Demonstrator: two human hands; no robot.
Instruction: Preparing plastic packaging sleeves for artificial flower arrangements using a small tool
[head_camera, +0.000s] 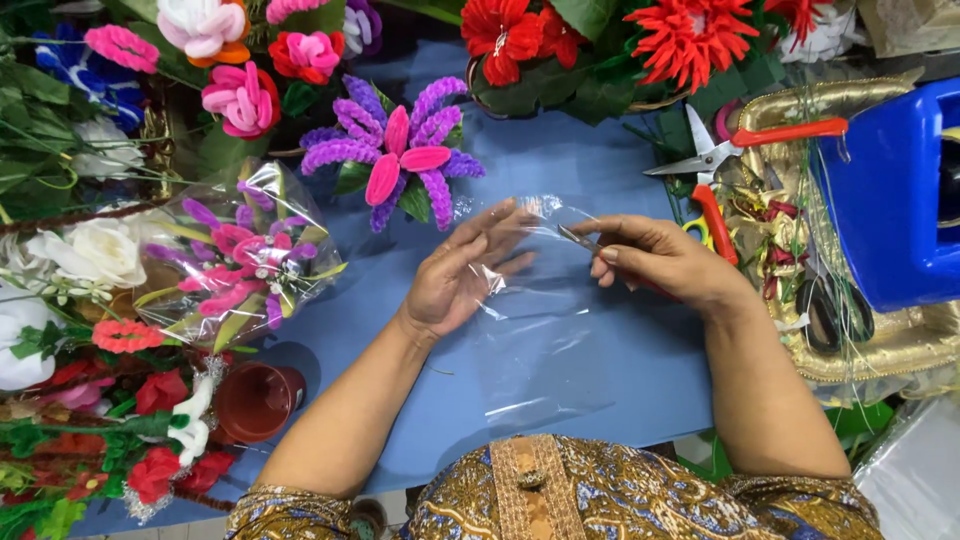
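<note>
A clear plastic sheet (545, 340) lies on the blue table (590, 170) in front of me. My left hand (462, 272) rests flat on its left part, fingers spread and pointing up-right. My right hand (660, 262) grips small scissors (580, 240) whose metal tip points left at the sheet's upper edge, close to my left fingertips. A purple and pink pipe-cleaner flower (395, 150) lies just beyond my left hand.
A wrapped pink-purple bouquet (240, 260) and a red pot (255, 400) lie to the left among artificial flowers. Red flowers (690, 35) stand at the back. To the right are orange-handled scissors (745, 140), a gold tray (900, 345) and a blue box (900, 190).
</note>
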